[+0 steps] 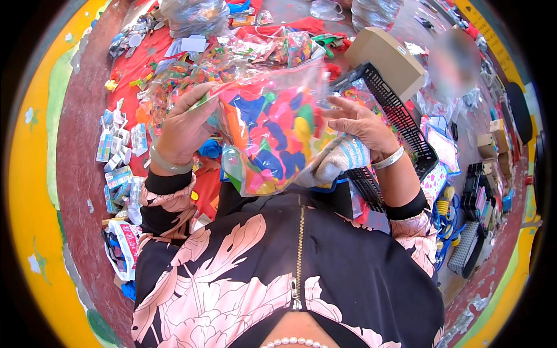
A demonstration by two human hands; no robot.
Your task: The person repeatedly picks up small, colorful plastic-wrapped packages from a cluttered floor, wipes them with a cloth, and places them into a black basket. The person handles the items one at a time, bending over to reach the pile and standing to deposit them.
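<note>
The left hand (188, 123) is curled closed at the upper left edge of a clear plastic bag (268, 136), its fingers pinching the film, while the right hand (364, 124) is partly open at the opposite edge, fingers loosely bent; whether these actually grip the film I cannot tell. The bag hangs between the two hands, in front of the chest, full of small bright pieces in pink, blue, yellow and green that look like balloons. Holding the film high and to the side probably keeps the contents settled low — the upper part is nearly bare, and the pieces gather beneath it. Just below the right hand, beside the bag, is a pale striped cloth item (342, 162); what supports it is hidden. To the right of that hand a black mesh crate (406, 123) stands tilted, with a cardboard box (383, 61) beyond it. Past the left hand, more colourful pieces (191, 75) lie heaped on red sheeting (130, 72), perhaps spread there to keep them off the floor — and small blue-and-white packages (119, 177) sit farther to its left.
</note>
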